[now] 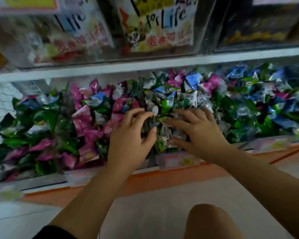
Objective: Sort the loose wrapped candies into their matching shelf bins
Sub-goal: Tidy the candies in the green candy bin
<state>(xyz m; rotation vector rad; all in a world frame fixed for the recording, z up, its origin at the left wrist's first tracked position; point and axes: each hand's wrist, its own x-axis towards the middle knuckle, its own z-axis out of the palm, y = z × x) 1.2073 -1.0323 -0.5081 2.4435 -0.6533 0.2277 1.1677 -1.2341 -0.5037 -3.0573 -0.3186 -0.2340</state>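
Note:
A low shelf holds clear bins heaped with wrapped candies. Pink and green candies [86, 121] fill the bin on the left. Blue, green, white and pink candies [245, 100] fill the bins on the right. A clear divider [141, 94] stands between them. My left hand [131, 135] is at this divider, with thumb and index finger pinched around a dark green wrapped candy [149, 124]. My right hand [198, 130] lies palm down on the green and white candies just right of the divider, fingers spread. What is under its palm is hidden.
Price tags [178, 160] are clipped along the orange front rail [162, 178]. The upper shelf [145, 66] carries clear bins with printed packs [155, 26]. My bare knee [211, 223] is at the bottom, over a pale floor. The picture is blurred.

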